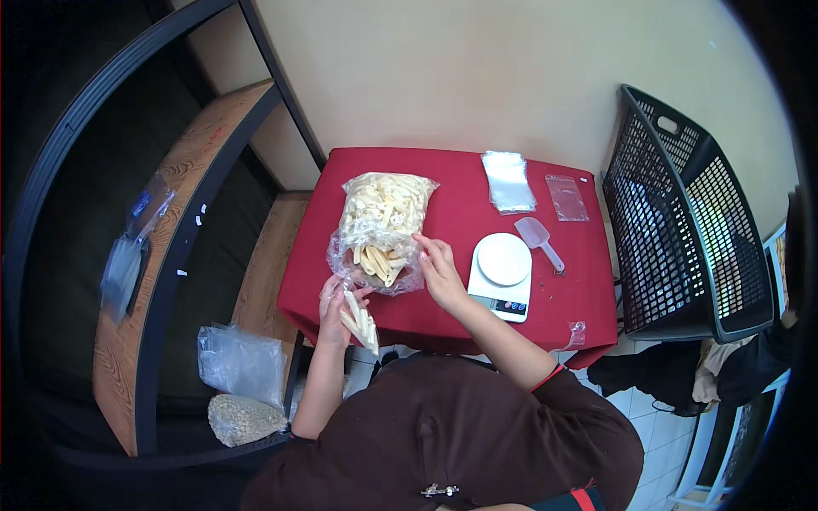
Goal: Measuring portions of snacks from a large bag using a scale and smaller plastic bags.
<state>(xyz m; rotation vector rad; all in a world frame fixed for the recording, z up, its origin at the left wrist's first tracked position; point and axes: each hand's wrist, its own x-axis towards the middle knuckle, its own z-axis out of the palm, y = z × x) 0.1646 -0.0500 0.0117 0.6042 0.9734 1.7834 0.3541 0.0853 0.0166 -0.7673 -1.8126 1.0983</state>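
A large clear plastic bag [383,204] full of pale, stick-shaped snack pieces lies on the red tablecloth, its mouth spread towards me. Loose sticks [382,262] show in that opening. My left hand [333,311] grips a small clear bag [362,326] holding several pale sticks, just in front of the large bag's mouth. At the right edge of the opening is my right hand [441,268], its thumb and fingertips at the crumpled plastic; whether they pinch it is hard to tell. Right of that hand stands a white digital kitchen scale [505,259].
A plastic scoop [540,241] lies beside the scale. Behind it are stacked clear bags [509,182] and a single bag [567,198]. A black plastic crate [664,211] stands right of the table. Left, a wooden shelf [192,166] holds plastic packs; a filled bag [246,419] sits lower.
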